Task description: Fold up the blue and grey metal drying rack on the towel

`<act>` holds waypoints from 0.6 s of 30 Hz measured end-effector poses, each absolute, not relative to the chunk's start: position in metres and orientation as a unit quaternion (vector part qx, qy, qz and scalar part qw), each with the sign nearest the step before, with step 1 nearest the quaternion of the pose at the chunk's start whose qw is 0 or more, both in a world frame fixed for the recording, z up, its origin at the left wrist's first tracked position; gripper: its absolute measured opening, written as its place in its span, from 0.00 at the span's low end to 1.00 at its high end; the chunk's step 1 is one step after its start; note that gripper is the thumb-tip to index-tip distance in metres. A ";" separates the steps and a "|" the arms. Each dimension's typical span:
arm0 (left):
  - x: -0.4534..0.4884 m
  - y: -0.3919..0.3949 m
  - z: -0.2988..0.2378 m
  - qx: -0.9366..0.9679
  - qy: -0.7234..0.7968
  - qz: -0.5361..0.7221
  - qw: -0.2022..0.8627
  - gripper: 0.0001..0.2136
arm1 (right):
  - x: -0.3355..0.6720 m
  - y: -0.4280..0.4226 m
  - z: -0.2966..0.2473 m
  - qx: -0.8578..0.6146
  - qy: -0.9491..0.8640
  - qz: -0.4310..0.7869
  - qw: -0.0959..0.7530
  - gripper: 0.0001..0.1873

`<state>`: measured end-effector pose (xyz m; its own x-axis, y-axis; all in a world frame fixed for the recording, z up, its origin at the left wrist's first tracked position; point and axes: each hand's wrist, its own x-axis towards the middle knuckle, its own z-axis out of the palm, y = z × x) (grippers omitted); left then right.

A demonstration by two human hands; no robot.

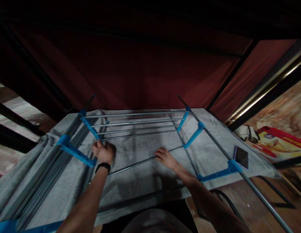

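Note:
A rack frame of grey metal tubes with blue plastic brackets lies on a pale grey cloth. My right hand [166, 157] is closed around a thin metal rod [138, 162] that slants across the frame. The rod's right end meets a blue bracket [194, 136]; its left end lies below my left hand [103, 152]. That hand's fingers are curled at the lower end of the left blue bracket [90, 127], and what they grip is hidden. Beyond both hands, several parallel rods [138, 122] span between the far brackets. Another blue bracket [77, 154] juts toward my left wrist.
Several loose grey tubes [52, 171] lie bundled at the left on the cloth [145, 184]. A long tube [262, 197] runs along the right side toward me. A phone [241, 157] rests near the cloth's right edge. Dark red fabric [145, 71] hangs behind. A red-and-yellow package [281, 142] is at the right.

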<state>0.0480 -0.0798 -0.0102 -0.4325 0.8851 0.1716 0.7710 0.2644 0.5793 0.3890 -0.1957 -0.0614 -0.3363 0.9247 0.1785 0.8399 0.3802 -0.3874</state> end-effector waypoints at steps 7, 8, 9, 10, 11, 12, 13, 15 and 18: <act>0.100 -0.129 -0.035 0.685 0.591 0.318 0.284 0.17 | 0.379 -0.197 -0.065 -0.563 -0.804 0.094 0.170 0.08; 0.107 -0.139 -0.038 0.713 0.552 0.289 0.321 0.16 | 0.378 -0.198 -0.065 -0.562 -0.804 0.092 0.170 0.08; 0.112 -0.148 -0.039 0.739 0.517 0.259 0.345 0.15 | 0.378 -0.199 -0.064 -0.562 -0.804 0.091 0.170 0.08; 0.116 -0.157 -0.040 0.762 0.488 0.232 0.356 0.15 | 0.377 -0.200 -0.063 -0.564 -0.803 0.091 0.171 0.09; 0.118 -0.165 -0.041 0.781 0.468 0.209 0.355 0.15 | 0.376 -0.202 -0.062 -0.567 -0.800 0.090 0.172 0.09; 0.120 -0.172 -0.041 0.796 0.457 0.192 0.347 0.16 | 0.375 -0.203 -0.061 -0.571 -0.797 0.090 0.174 0.10; 0.120 -0.177 -0.041 0.808 0.453 0.180 0.331 0.17 | 0.374 -0.204 -0.060 -0.575 -0.795 0.089 0.175 0.10; 0.120 -0.184 -0.040 0.823 0.455 0.168 0.295 0.19 | 0.372 -0.206 -0.060 -0.579 -0.791 0.088 0.176 0.10; 0.119 -0.187 -0.040 0.834 0.458 0.159 0.264 0.21 | 0.370 -0.208 -0.058 -0.581 -0.789 0.088 0.181 0.09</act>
<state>0.1192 -0.1868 -0.0397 0.5296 0.8479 0.0231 0.6806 -0.4411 0.5849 0.3703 -0.2083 -0.0583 -0.2606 0.9478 0.1835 0.8845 0.3106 -0.3481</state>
